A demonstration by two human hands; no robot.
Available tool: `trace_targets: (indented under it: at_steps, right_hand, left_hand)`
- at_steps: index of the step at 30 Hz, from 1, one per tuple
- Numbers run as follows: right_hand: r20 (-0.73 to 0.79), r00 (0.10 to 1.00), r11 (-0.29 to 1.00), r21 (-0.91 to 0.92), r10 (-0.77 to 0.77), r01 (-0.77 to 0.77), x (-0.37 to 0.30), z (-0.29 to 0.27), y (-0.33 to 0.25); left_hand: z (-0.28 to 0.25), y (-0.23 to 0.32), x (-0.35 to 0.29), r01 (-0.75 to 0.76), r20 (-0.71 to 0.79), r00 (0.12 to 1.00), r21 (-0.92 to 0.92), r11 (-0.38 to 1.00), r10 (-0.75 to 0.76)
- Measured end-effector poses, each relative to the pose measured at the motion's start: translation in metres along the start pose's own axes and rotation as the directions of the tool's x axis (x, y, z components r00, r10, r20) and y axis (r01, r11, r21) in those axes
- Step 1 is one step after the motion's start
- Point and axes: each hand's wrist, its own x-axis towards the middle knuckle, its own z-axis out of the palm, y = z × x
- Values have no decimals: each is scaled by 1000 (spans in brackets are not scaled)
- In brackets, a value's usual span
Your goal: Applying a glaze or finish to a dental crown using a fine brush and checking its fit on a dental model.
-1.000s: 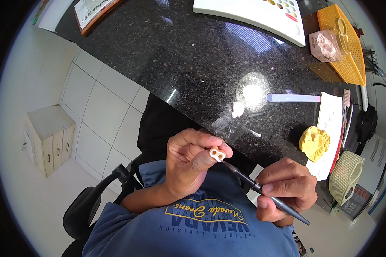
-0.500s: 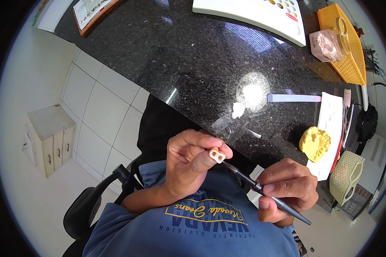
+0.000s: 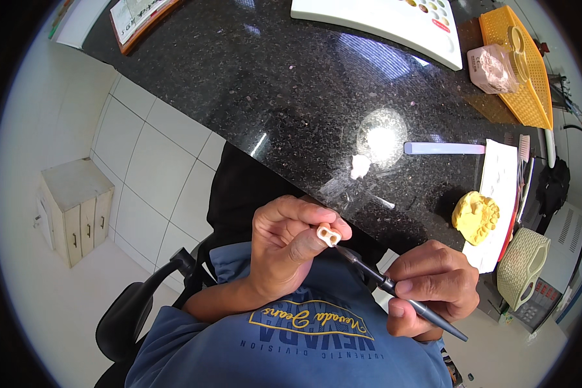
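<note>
Near the table's front edge, my left hand (image 3: pixel 284 249) pinches a small white dental crown piece (image 3: pixel 328 235) between thumb and fingers. Two hollow openings in it face up. My right hand (image 3: pixel 436 288) grips a slim dark-handled tool (image 3: pixel 404 296) like a pen. Its narrow metallic end slants up to the left and meets or nearly meets the lower edge of the crown piece; contact is too small to tell. A yellow dental cast (image 3: pixel 476 218) of a tooth arch sits beyond my right hand, partly on white paper (image 3: pixel 496 168).
On the black speckled table (image 3: pixel 271 97) lie a white lump (image 3: pixel 359 167) and a pale lilac stick (image 3: pixel 443 149). A white palette (image 3: pixel 381 26) is at the back, with a yellow basket (image 3: pixel 527 77) and a clear jar (image 3: pixel 491 69) at far right. A chair armrest (image 3: pixel 132 310) stands left.
Almost nothing differs. Both hands keep their grip, and the tool's handle end has shifted very slightly left.
</note>
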Motion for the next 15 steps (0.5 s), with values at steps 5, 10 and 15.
trace_targets:
  at_steps: [5, 10, 15]
  right_hand:
    - [-11, 1000, 1000, 1, -2, 2, 0, 1, 0]
    - [-21, 1000, 1000, -6, -2, 2, -1, -1, 0]
    - [-7, 1000, 1000, -13, -8, 8, -1, -1, 0]
  left_hand:
    - [1, 0, 0, 2, 0, 1000, -2, 1000, -2]
    - [-1, 0, -1, 7, 0, 1000, -11, 1000, -7]
    - [-1, 0, 0, 15, -1, 1000, -19, 1000, -15]
